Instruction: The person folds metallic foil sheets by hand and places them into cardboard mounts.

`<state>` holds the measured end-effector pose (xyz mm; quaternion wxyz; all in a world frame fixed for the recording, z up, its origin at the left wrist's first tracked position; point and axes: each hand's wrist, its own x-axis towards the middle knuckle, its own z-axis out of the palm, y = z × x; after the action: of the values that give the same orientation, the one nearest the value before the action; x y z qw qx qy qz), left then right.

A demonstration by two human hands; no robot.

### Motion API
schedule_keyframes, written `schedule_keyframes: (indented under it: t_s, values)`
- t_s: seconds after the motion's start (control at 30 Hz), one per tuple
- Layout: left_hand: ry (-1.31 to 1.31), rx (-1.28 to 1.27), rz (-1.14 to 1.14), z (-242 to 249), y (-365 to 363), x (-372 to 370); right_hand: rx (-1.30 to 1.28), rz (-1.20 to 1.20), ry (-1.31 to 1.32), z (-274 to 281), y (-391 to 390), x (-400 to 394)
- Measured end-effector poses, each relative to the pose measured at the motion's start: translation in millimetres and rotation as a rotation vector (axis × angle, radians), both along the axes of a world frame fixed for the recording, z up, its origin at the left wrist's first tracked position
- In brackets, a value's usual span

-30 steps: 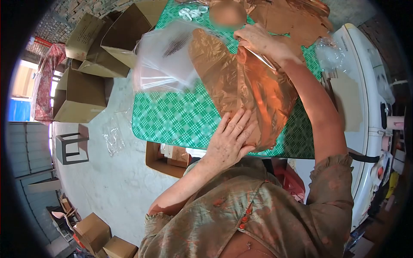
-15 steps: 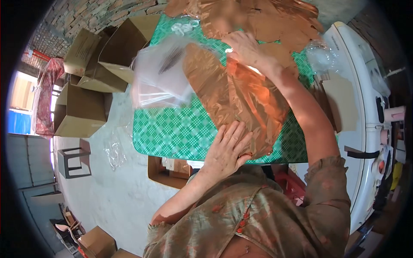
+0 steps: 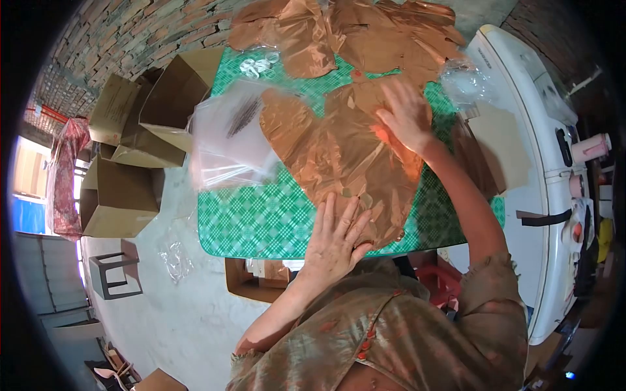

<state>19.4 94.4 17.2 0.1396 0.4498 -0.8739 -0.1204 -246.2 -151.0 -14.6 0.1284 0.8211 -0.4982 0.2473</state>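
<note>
A shiny copper-coloured foil balloon (image 3: 349, 146) lies flat and wrinkled on a green checked table (image 3: 261, 225). My left hand (image 3: 336, 241) rests with fingers spread on its near end, by the table's front edge. Over its upper right part is my right hand (image 3: 405, 117), slightly blurred, fingers apart and nothing held. More flat copper foil pieces (image 3: 372, 39) cover the table's far side. To the left of the balloon sits a stack of clear plastic bags (image 3: 228, 143).
White ribbon-like bits (image 3: 257, 65) lie at the back left, and crumpled clear plastic (image 3: 466, 81) at the back right. Open cardboard boxes (image 3: 124, 195) and a small grey stool (image 3: 117, 274) stand left. A white appliance (image 3: 521, 98) borders the right side.
My right hand has let go of the raised foil flap, which now lies spread out flat. My left hand stays on the near end. The camera view has shifted slightly.
</note>
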Motion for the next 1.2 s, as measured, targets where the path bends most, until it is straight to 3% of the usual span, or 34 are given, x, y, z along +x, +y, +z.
schedule_keyframes:
  t_s: [0.07,0.17,0.4,0.8,1.0,1.2]
  values:
    - [-0.003,-0.009,0.007,-2,-1,0,-0.062,0.065,-0.082,4,19,-17]
    - [-0.004,-0.023,0.010,-4,-1,0,0.283,-0.110,-0.078,21,78,-16]
    - [-0.043,-0.025,0.011,0,6,8,0.325,-0.119,0.165,20,198,10]
    - [-0.021,-0.012,-0.002,1,25,50,0.368,-0.116,0.066,37,251,57]
    - [0.042,-0.098,0.012,22,-2,40,0.457,-0.051,0.090,37,263,72]
    - [0.008,-0.103,-0.004,-9,-27,24,0.504,-0.091,0.091,26,268,79]
